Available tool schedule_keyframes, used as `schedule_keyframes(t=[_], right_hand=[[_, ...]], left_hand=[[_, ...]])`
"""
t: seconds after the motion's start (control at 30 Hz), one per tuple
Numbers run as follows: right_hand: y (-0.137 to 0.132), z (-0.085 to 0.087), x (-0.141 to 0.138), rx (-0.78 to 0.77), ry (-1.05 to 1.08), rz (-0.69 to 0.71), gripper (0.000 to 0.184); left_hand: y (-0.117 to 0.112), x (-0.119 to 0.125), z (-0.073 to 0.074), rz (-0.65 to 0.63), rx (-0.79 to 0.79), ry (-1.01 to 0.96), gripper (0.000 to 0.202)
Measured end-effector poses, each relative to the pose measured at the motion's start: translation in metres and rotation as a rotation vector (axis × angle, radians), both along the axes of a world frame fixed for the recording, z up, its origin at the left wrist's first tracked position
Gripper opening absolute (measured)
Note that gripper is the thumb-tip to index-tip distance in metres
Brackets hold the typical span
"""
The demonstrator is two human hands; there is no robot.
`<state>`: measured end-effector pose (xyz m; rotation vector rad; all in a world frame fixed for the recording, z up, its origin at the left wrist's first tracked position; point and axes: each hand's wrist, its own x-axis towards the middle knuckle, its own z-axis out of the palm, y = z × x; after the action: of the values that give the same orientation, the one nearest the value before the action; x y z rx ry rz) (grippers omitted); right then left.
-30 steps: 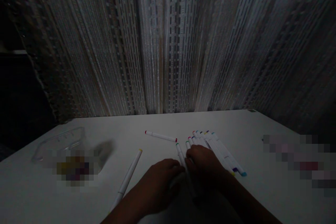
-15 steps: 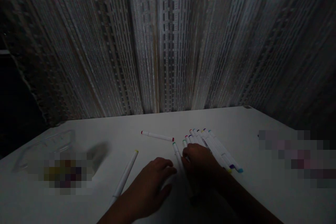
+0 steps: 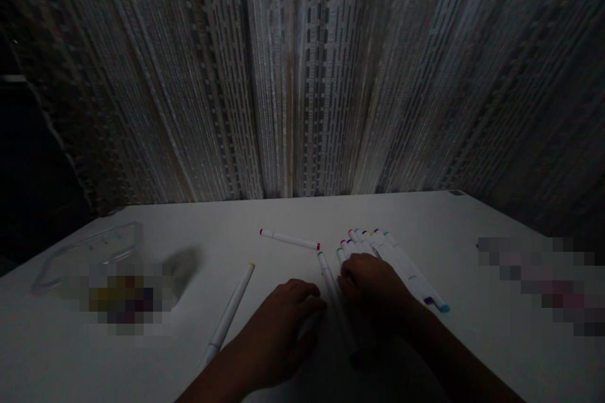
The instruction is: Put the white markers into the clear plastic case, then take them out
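My left hand hovers low over the table with its fingers bent and its thumb apart, holding nothing. Just right of its fingertips lies a white marker with a green end, slanting between my two hands. My right hand is closed over the left side of a row of white markers with coloured ends. Its fingers curl down on a green-ended marker, most of which the hand hides. A yellow-ended marker lies left of my left hand, partly behind the forearm. Farther back rests a red-ended marker.
On the white table, a clear plastic tray stands at the left beside a blurred-out patch. Another pixelated object lies at the right. A patterned curtain hangs behind the back edge. The light is dim.
The view has shifted slightly, so everything sits a little farther right. My left hand's fingers are slightly nearer the green-ended marker between the hands. My right hand stays on the row.
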<state>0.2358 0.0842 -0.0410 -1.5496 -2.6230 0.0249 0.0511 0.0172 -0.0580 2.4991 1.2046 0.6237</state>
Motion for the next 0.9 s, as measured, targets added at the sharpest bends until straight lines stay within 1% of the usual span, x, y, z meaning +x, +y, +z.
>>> schedule_keyframes(t=[0.13,0.33,0.5,0.7,0.9], right_hand=[[0.0001,0.0003,0.0004,-0.002,-0.015,-0.018,0.018],[-0.0022,0.0008,0.0012,-0.013,0.001,0.009,0.019],[0.0002,-0.0001,0.0006,0.019,-0.008,-0.008,0.019],[-0.0001,0.0004,0.0000,0.010,0.021,0.008,0.019],[0.0003,0.0017,0.0017,0.011,0.020,-0.012,0.018]], left_hand=[[0.0005,-0.0005,-0.0022,0.004,0.008,-0.005,0.029],[-0.0003,-0.0009,0.0006,-0.005,-0.014,-0.003,0.030],[-0.0001,-0.0011,0.0010,0.008,-0.003,-0.008,0.030],[0.0001,-0.0006,-0.0001,-0.011,0.001,-0.012,0.029],[0.0008,-0.0008,0.0000,0.000,0.000,-0.017,0.026]])
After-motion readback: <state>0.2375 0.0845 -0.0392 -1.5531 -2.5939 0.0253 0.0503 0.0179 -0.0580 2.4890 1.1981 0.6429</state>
